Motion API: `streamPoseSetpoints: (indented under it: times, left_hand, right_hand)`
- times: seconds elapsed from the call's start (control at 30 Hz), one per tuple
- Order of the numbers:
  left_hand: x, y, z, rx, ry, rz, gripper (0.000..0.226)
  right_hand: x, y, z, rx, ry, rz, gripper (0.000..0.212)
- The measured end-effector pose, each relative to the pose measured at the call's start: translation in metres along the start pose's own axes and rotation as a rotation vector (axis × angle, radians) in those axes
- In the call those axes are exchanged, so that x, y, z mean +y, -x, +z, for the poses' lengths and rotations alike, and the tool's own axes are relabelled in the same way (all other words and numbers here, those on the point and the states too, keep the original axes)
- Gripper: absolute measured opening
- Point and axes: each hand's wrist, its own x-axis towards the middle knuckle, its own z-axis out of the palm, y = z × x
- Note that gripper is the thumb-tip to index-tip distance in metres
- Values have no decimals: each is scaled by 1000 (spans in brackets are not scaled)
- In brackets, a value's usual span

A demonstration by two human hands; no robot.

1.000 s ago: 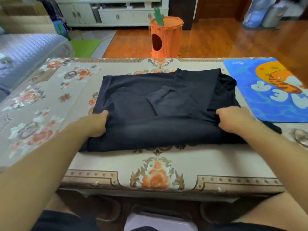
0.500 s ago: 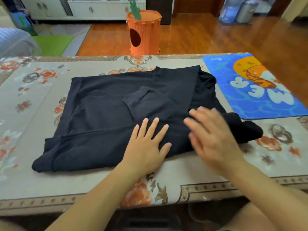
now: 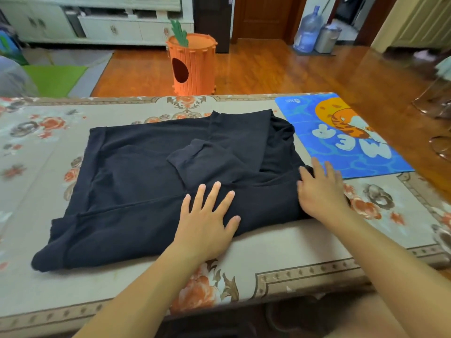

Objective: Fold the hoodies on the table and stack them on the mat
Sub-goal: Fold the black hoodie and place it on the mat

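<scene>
hoodie [image 3: 146, 186]: partly folded, mid-table [image 3: 280, 254], touching the mat [image 3: 346, 135] edge
left hand [image 3: 207, 220]: flat, fingers spread, we press the near fold
right hand [image 3: 322, 193]: flat at right end; both let go of the edges they pinched a second ago
meaning: smoothing now, another fold due before stacking

This is a home living room. A table covered in a beige cloth with orange flower prints [image 3: 280, 250] stands on a glossy reddish wooden floor [image 3: 280, 71]. Beyond its far edge are a low white cabinet with drawers [image 3: 117, 30], an orange carrot-shaped slatted bin [image 3: 191, 64], a blue water-cooler bottle [image 3: 307, 30], a steel pedal bin [image 3: 327, 39] and a dark wooden door [image 3: 261, 18].
</scene>
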Motion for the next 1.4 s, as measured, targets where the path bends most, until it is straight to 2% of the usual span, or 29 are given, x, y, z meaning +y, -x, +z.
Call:
streamPoseSetpoints:
  times: [0.07,0.13,0.17,0.2,0.3,0.37,0.4,0.47,0.5,0.57,0.63,0.67,0.7,0.77,0.83,0.87,0.93,1.0,1.07,1.1,1.13,1.17,1.2,1.27,1.33,1.4]
  left_hand:
    - [0,-1,-1,-13,17,-7,67]
    - [-1,-2,-2,-10,39,-11,66]
    - [-1,-3,-3,-19,41,-6,66]
    - [0,-3,-5,-28,40,1,66]
    - [-5,-2,-9,-36,150,53,64]
    - [-26,1,-18,87,326,19,58]
    - [-46,3,-22,198,316,-28,56]
    - [-95,10,-31,353,99,-156,52]
    - [-121,17,-36,325,-1,-251,47]
    - [-162,36,-45,170,-104,-374,34]
    - [-184,48,-51,85,-157,-319,28]
    - [-189,49,-54,94,-162,-264,26]
    - [-191,47,-58,121,-142,-237,24]
    - [-194,37,-60,202,-57,-262,23]
    - [-196,29,-50,187,-59,-323,19]
    - [-199,27,-40,183,-86,-341,19]
    - [-202,29,-25,222,-69,-370,19]
    - [-198,30,-25,241,-22,-396,17]
    - [-187,26,-34,254,-86,-422,27]
    - [-175,26,-40,298,-127,-400,35]
    - [-159,26,-45,360,-129,-346,41]
    - [-142,28,-48,395,-98,-255,43]
    - [-127,31,-45,363,-56,-157,46]
    - [-106,37,-30,135,-17,-75,58]
    - [-107,41,-12,-35,-41,-121,64]
    - [-113,40,-7,-55,-54,-129,66]
  right_hand:
    - [-25,1,-5,188,-97,-234,51]
    - [-40,-7,-3,75,-89,-336,54]
    - [-39,-12,-3,-42,-93,-305,55]
    - [-34,-16,-2,-91,-91,-284,56]
    - [-20,-24,2,-9,-71,-351,51]
    - [-20,-29,2,-13,-128,-380,39]
    - [-21,-33,2,-27,-172,-393,30]
    - [-25,-37,-1,-3,-266,-397,15]
    - [-25,-38,-2,45,-334,-389,13]
    - [-24,-40,-3,179,-483,-361,18]
    - [-27,-39,0,329,-489,-360,24]
    - [-29,-39,3,372,-434,-352,29]
    - [-31,-41,6,370,-358,-340,32]
    - [-35,-45,13,211,-201,-307,31]
    - [-36,-45,17,59,-169,-261,25]
    - [-36,-44,18,45,-194,-253,23]
    - [-34,-39,19,114,-282,-217,19]
    - [-37,-32,10,279,-346,-224,18]
    - [-51,-18,-3,487,-410,-331,21]
    - [-62,-9,-9,526,-399,-406,28]
    - [-73,0,-10,477,-346,-476,40]
    - [-82,7,-8,334,-253,-514,54]
    - [-87,11,-5,152,-160,-515,68]
    - [-84,8,9,-106,-84,-452,92]
    - [-79,1,16,-197,-84,-414,103]
    - [-78,-4,15,-235,-67,-417,104]
